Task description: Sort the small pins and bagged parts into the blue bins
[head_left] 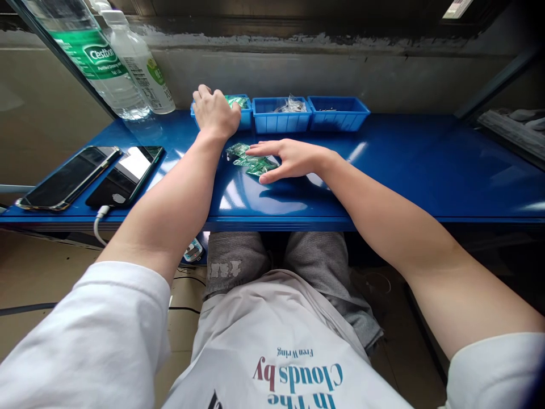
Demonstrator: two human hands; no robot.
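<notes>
My left hand (pixel 215 113) is over the left end of the left blue bin (pixel 246 120), its fingers curled down and their tips hidden behind the hand. Green shiny packets (pixel 238 101) show inside that bin, beside my thumb. What the curled fingers hold, if anything, is out of sight. On the blue table, several small green plastic packets (pixel 255 165) lie in a loose pile. My right hand (pixel 293 158) hovers at the right side of this pile, thumb and fingers spread, with nothing seen in its grasp.
Right of the left bin stand a middle blue bin (pixel 281 122) holding clear bags (pixel 293 105) and a right blue bin (pixel 340 120) with small dark pieces. Two phones (pixel 70 177) (pixel 128 176), one with a white cable (pixel 100 218), and two bottles (pixel 96 62) (pixel 142 68) occupy the left side.
</notes>
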